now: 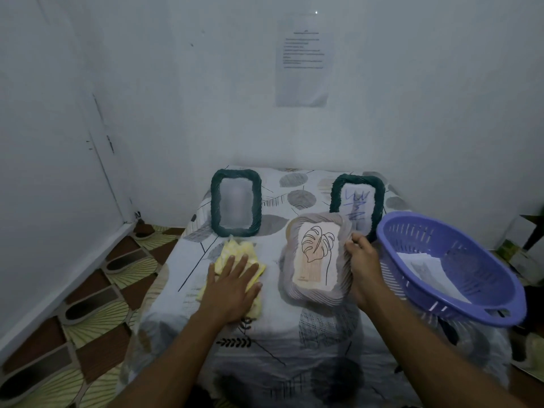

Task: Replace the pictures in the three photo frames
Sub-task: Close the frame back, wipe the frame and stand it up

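Observation:
My right hand (363,266) grips the right edge of a grey woven photo frame (316,259), held tilted above the table; it shows a line drawing of a leaf. My left hand (232,282) lies flat, fingers spread, on a yellow cloth (235,251) on the table. Two dark green woven frames stand at the back: the left green frame (236,202) holds a blurred picture, while the right green frame (357,198), partly hidden behind the grey one, holds a paper with blue scribbles.
A purple plastic basket (450,266) with loose paper pictures (426,269) inside sits at the table's right edge. The table (294,334) wears a leaf-patterned cloth and stands against a white wall. Patterned floor lies to the left.

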